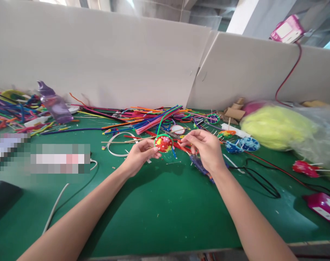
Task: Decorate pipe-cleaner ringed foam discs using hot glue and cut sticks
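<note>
My left hand [143, 154] pinches the edge of a small red disc [164, 144] with yellow patches and white dots. A green pipe cleaner [158, 125] runs round the disc's rim, and its loose end curves up above it. To the right of the disc, apart from it, is my right hand [201, 146], thumb and fingertips drawn together. Whatever may be between those fingertips is too small to make out. Below that hand lies a dark blue, long object [200, 166], partly covered by the wrist.
Pipe cleaners [159, 117] in many colours heap along the back of the green table [165, 217]. A purple bottle [56, 105] stands at left. Blue dotted pieces [249, 144], a bag of yellow-green material [276, 127], a black cable [273, 192] and a magenta box [324, 206] lie at right.
</note>
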Tool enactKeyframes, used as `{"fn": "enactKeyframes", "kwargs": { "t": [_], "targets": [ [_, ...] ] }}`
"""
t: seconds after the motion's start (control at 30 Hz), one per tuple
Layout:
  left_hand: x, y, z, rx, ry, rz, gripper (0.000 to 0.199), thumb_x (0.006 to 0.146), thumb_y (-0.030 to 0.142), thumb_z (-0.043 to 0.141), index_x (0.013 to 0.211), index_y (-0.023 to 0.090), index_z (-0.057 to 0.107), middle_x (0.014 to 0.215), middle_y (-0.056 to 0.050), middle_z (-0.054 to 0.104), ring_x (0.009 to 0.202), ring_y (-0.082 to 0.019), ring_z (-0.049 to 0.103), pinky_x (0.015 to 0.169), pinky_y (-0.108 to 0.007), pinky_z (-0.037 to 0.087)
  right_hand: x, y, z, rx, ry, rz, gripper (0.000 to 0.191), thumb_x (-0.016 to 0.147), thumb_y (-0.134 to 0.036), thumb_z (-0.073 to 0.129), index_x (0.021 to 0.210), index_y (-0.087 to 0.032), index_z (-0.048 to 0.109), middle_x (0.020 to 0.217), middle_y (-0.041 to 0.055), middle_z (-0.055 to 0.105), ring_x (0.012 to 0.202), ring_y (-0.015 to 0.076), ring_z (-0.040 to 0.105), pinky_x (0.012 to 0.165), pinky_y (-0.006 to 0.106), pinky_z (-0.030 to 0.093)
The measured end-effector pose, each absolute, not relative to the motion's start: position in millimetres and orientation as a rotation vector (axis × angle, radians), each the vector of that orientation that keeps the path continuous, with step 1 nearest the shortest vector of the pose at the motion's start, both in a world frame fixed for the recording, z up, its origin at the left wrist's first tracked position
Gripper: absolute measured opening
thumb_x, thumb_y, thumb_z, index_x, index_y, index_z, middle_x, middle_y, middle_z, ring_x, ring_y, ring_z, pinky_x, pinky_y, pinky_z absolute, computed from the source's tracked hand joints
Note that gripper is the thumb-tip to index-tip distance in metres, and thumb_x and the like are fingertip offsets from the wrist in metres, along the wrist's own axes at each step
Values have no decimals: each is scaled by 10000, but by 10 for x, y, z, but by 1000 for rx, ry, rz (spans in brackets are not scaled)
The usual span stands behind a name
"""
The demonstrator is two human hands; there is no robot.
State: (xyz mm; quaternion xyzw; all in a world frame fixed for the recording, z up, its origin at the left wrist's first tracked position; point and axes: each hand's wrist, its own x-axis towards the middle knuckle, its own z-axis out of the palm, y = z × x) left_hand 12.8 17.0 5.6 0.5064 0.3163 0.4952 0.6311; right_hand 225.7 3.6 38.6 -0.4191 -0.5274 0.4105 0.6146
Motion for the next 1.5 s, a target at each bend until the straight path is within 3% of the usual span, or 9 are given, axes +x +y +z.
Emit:
{"fn": "enactKeyframes", "kwargs": {
  "t": [0.17, 0.33, 0.53, 0.63, 0.7, 0.8, 0.97, 1.2, 1.5],
  "targets": [
    [142, 154, 75, 1156, 714, 1137, 257, 661, 248, 804, 801, 147, 613, 683, 23, 668, 599, -97, 657, 569, -189, 487, 2233, 35, 371, -978, -1258, 972, 212, 753, -332, 706, 778, -140, 619, 717, 70, 705, 652, 183, 713, 383, 177, 358],
    [125, 163, 60, 1245, 771, 1098, 223, 722, 273, 762, 826, 154, 605, 671, 8, 681, 597, -92, 646, 477, -157, 387, 2222, 27, 377, -972, -1302, 964, 236, 804, -380, 653, 796, -146, 616, 743, 73, 699, 667, 179, 706, 393, 189, 375],
    [93, 189, -15, 1378, 819, 1035, 198, 784, 305, 711, 910, 166, 648, 710, -2, 689, 637, -99, 653, 492, -168, 374, 2236, 56, 320, -1045, -1329, 835, 320, 891, -409, 510, 673, -178, 547, 610, 13, 608, 483, 104, 579, 370, 204, 312],
    [104, 171, 12, 1410, 835, 1016, 188, 777, 305, 714, 880, 158, 659, 704, -10, 690, 633, -107, 650, 501, -179, 389, 2242, 92, 285, -1088, -1385, 675, 130, 799, -267, 628, 905, -192, 619, 775, 17, 652, 662, 132, 630, 504, 228, 435],
    [120, 149, 52, 1422, 826, 1010, 179, 759, 294, 727, 842, 148, 665, 681, -13, 684, 619, -112, 644, 526, -193, 424, 2237, 95, 282, -1094, -1448, 608, 275, 767, -213, 651, 1041, -206, 630, 912, 38, 678, 818, 167, 647, 635, 275, 490],
    [147, 119, 103, 1440, 813, 1000, 194, 724, 289, 751, 822, 136, 684, 675, -22, 685, 603, -122, 637, 566, -223, 474, 2215, 57, 303, -1118, -1598, 521, 126, 834, -265, 603, 883, -196, 696, 895, 59, 705, 837, 194, 641, 716, 336, 493],
    [172, 110, 104, 1452, 757, 1003, 219, 683, 306, 780, 797, 134, 704, 731, -33, 687, 610, -131, 635, 622, -269, 521, 2181, -6, 323, -1007, -1837, 254, 145, 845, -217, 609, 714, -216, 671, 784, 40, 691, 793, 197, 611, 757, 365, 487],
    [179, 114, 82, 1490, 774, 995, 214, 684, 312, 775, 777, 131, 710, 787, -49, 686, 618, -136, 639, 645, -286, 536, 2199, 1, 292, -943, -2048, 35, 172, 846, -125, 549, 728, -223, 627, 772, 34, 674, 815, 205, 567, 778, 372, 479],
    [174, 119, 85, 1460, 816, 992, 209, 675, 296, 779, 758, 126, 692, 713, -25, 662, 611, -134, 633, 649, -278, 524, 2256, 14, 315, -917, -2095, -67, 162, 893, -110, 486, 825, -197, 606, 861, 67, 648, 871, 205, 574, 818, 369, 478]
  ]
}}
